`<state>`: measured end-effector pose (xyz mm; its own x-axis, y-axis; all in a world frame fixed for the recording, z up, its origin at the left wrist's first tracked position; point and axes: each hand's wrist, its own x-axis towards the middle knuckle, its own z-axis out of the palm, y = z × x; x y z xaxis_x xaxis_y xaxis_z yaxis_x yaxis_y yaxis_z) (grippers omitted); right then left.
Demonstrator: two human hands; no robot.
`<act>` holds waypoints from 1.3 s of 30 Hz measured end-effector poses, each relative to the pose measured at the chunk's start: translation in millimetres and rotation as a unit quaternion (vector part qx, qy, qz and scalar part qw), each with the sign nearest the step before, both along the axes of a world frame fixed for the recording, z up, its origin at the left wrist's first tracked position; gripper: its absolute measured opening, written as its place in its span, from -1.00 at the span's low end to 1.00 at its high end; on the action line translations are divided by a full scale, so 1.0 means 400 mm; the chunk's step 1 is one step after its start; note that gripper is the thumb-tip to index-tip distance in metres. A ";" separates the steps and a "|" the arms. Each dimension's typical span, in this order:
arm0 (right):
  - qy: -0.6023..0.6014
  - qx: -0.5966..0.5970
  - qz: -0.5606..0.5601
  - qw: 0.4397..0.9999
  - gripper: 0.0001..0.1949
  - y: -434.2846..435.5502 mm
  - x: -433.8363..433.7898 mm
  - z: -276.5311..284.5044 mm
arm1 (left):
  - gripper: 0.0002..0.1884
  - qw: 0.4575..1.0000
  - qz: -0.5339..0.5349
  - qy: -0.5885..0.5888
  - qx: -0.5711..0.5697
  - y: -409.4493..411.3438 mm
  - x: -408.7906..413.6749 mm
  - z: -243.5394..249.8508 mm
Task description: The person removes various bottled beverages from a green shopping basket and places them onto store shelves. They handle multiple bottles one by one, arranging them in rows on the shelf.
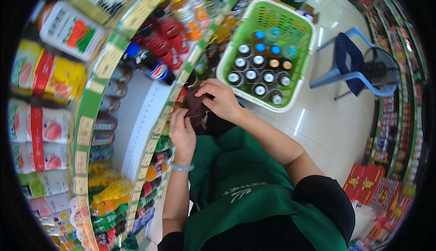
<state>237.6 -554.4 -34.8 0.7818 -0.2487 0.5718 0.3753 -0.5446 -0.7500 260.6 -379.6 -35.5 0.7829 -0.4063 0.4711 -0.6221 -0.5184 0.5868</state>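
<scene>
A dark brown cloth (195,107) is bunched between both hands, in front of the store shelves. My left hand (182,133), with a pale bangle at the wrist, pinches the cloth's lower left edge. The fingers of my right hand (218,99) grip its upper right side. Just left of the hands runs the edge of a white shelf (141,114), where a Pepsi bottle (150,63) leans beside several bottles of red drink (165,36). Beyond my right hand stands a green and white plastic basket (223,63) holding several capped bottles (258,60).
Bagged and bottled drinks (51,123) fill the upper shelf at left; yellow and green bottles (110,193) lie lower down. A blue plastic chair (335,77) with dark cloth stands on the tiled floor (306,121). Stocked shelves (391,114) and red boxes (364,184) line the right.
</scene>
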 end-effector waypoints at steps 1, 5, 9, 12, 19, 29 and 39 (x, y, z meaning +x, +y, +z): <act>0.000 0.035 -0.006 0.999 -0.77 -0.031 -0.049 0.047 | -0.80 0.999 -0.036 0.015 -0.029 -0.026 -0.023 0.051; -0.014 0.044 -0.046 0.998 -0.77 -0.176 -0.214 0.127 | -0.84 0.983 -0.165 0.061 -0.048 -0.128 -0.114 0.159; 0.067 -0.029 -0.121 0.990 -0.78 -0.290 -0.305 0.119 | -0.76 0.959 -0.230 0.160 -0.052 -0.250 -0.180 0.127; 0.208 -0.186 -0.181 0.943 -0.77 -0.349 -0.350 0.055 | -0.44 0.948 -0.284 0.141 0.010 -0.342 -0.211 0.032; 0.408 -0.314 -0.091 0.852 -0.79 -0.400 -0.414 -0.090 | -0.35 0.904 -0.336 0.108 0.242 -0.400 -0.218 -0.067; 0.333 -0.469 -0.398 0.715 -0.67 -0.677 -0.183 -0.113 | -0.45 0.923 -0.329 0.166 0.111 -0.446 -0.176 -0.017; 0.278 -0.431 -0.414 0.752 -0.76 -0.776 -0.160 -0.099 | -0.57 0.920 -0.325 0.217 0.022 -0.507 -0.100 -0.015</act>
